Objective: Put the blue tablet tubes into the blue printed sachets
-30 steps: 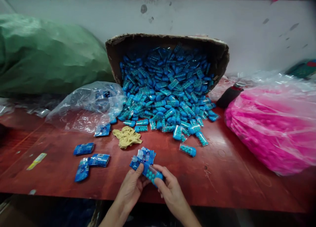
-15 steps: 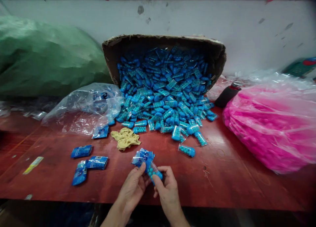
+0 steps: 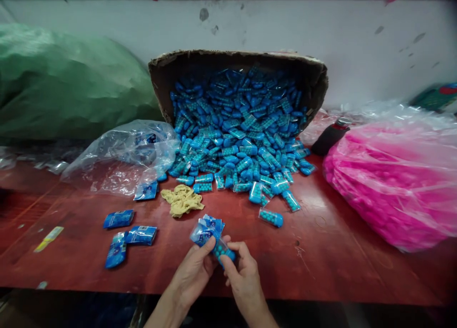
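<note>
My left hand (image 3: 195, 270) and my right hand (image 3: 242, 273) meet at the near edge of a red table (image 3: 332, 252). Between their fingertips they pinch a small clear capsule of blue-green beads (image 3: 223, 250) that sits partly inside a small blue printed bag (image 3: 203, 233). The left thumb presses on the bag; the right fingers grip the capsule's lower end. A few more flat blue bags (image 3: 214, 222) lie just beyond the hands. A tipped cardboard box (image 3: 235, 59) at the back spills a heap of blue capsules (image 3: 243, 137) toward me.
Three filled blue bags (image 3: 128, 233) lie at the left front, a fourth (image 3: 146, 191) by a clear plastic sack (image 3: 124, 152). A bunch of tan rubber bands (image 3: 182, 199) lies mid-table. A green sack (image 3: 60, 80) stands left, a pink-filled bag (image 3: 396, 185) right, a dark bottle (image 3: 332, 135) behind it.
Both hands stayed in place; the capsule has slid a little further into the blue bag as the left thumb came up over it.
</note>
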`<state>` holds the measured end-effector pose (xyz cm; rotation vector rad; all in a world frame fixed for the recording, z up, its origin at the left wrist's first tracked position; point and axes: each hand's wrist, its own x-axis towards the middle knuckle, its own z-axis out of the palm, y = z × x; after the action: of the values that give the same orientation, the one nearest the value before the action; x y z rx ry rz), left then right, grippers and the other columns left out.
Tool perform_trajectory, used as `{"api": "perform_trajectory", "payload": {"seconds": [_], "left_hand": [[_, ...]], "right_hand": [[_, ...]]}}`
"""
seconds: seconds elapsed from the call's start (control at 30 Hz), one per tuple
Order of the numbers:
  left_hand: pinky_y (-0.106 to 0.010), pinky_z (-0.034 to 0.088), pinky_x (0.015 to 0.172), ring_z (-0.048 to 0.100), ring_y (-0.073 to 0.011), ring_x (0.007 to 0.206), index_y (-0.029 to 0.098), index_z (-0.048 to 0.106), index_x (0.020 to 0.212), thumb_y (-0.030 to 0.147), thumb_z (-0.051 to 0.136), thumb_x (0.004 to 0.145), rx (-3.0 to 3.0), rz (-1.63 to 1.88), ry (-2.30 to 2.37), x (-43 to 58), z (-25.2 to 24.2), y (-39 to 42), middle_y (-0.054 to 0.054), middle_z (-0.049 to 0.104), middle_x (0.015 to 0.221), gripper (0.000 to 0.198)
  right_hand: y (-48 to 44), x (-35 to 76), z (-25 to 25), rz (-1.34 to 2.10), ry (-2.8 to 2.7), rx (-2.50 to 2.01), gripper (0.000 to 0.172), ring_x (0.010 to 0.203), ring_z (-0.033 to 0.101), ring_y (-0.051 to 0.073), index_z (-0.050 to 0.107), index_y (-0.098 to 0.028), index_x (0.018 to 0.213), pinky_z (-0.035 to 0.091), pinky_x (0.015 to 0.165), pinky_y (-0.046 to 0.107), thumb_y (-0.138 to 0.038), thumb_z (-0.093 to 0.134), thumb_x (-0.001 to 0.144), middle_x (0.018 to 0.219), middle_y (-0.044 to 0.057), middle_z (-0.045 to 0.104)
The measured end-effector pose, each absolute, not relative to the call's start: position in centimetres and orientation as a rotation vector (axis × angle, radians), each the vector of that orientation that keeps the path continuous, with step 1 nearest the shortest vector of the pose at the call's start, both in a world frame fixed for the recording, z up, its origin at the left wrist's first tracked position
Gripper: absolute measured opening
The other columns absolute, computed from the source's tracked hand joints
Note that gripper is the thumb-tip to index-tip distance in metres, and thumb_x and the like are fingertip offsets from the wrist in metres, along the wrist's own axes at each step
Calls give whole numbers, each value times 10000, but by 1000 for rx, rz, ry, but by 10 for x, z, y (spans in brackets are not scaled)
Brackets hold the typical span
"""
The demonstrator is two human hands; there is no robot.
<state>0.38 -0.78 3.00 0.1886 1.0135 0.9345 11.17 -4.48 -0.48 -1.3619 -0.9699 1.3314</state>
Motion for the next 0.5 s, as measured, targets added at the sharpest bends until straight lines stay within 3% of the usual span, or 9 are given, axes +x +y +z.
{"api": "perform_trajectory", "payload": {"seconds": [0.13,0.27,0.4,0.5], "left_hand": [[-301,528,650,659,-212,748,109,626,775,163,593,738,169,946,1013,8,33,-9,-102,705,787,74],[-288,525,661,656,-187,698,101,634,749,169,556,766,108,1008,1146,8,32,-10,-90,697,711,104],[-288,517,624,638,-173,640,94,650,794,188,574,754,196,959,1015,-3,27,-13,-88,695,729,127],[-297,507,669,636,-169,667,109,656,822,191,579,753,203,937,908,-12,27,-17,-74,698,758,132]], "right_hand": [[-45,114,-3,1295,-1001,-1383,186,487,510,93,539,-201,874,399,335,155,-358,542,774,733,-2,569],[-47,117,6,1168,-1165,-1354,166,717,577,157,591,-208,904,489,517,203,-301,550,773,815,31,599],[-44,123,13,1577,-1013,-1086,271,597,542,117,563,-210,1016,482,466,208,-290,564,757,774,-1,580],[-42,128,13,1745,-954,-886,321,608,529,107,574,-212,1028,484,495,220,-275,617,717,833,7,585]]}}
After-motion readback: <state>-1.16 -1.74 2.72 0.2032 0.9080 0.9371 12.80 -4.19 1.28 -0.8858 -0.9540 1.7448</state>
